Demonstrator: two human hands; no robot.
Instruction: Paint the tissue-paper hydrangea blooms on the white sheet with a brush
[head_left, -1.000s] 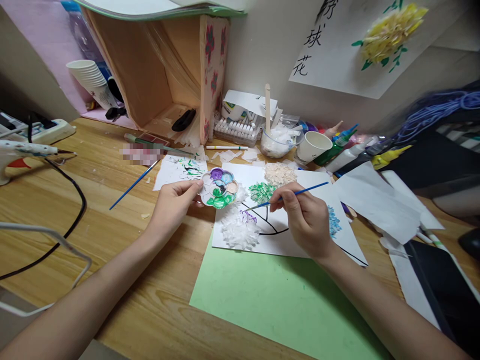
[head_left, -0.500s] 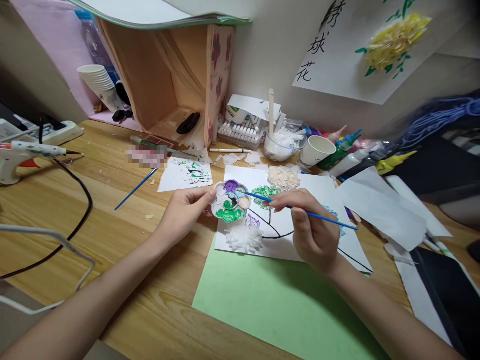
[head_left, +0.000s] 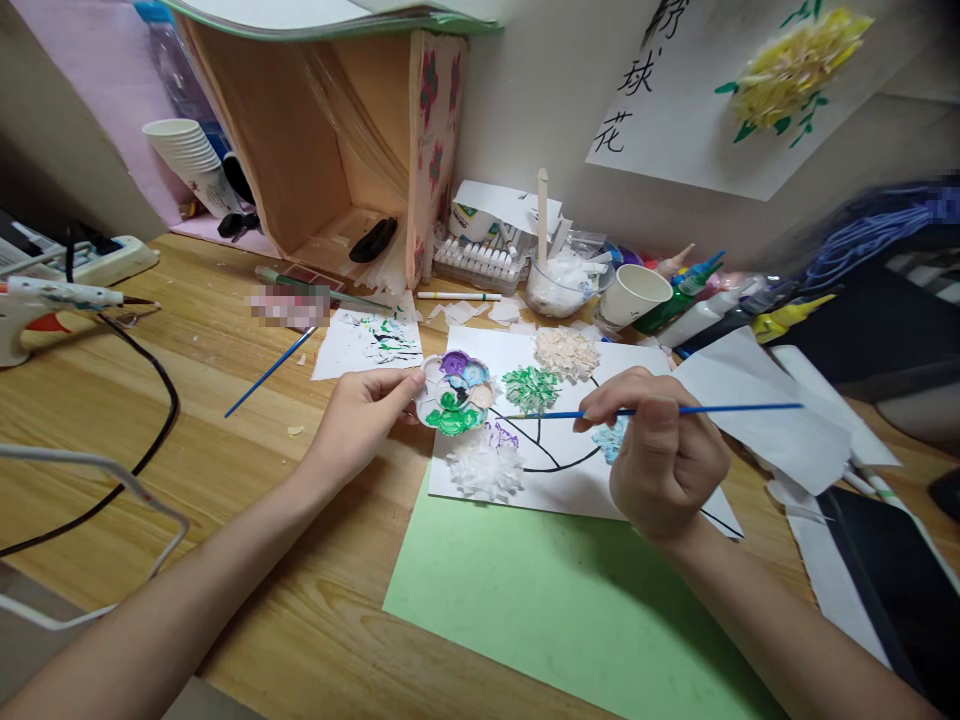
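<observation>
My left hand [head_left: 375, 415] pinches the left rim of a small flower-shaped paint palette [head_left: 429, 392] with purple, green, blue, black and peach paint in it. Between the fingers of my right hand [head_left: 660, 450] is a thin blue paintbrush [head_left: 720, 408], its tip pointing left, just right of the palette. Below lies a white sheet [head_left: 570, 500] with black stem lines. Raised paper flowers sit on it: a peach one [head_left: 566, 353], a green one [head_left: 531, 388], a light blue one [head_left: 609, 440] partly behind my right hand, and a white one [head_left: 486, 470] with purple paint on its upper edge.
Under the sheet is green card [head_left: 510, 600]. A second blue brush [head_left: 270, 372] and a paint-smeared paper [head_left: 360, 345] lie left. Behind stand a paper cup [head_left: 634, 295], a tub of white scraps [head_left: 559, 285] and paint bottles [head_left: 682, 300]. A glue gun [head_left: 45, 300] and cables are far left.
The brush tip has left the purple well and moved right and down, off the palette. My right hand has shifted right, uncovering part of the light blue flower. My left hand still holds the palette.
</observation>
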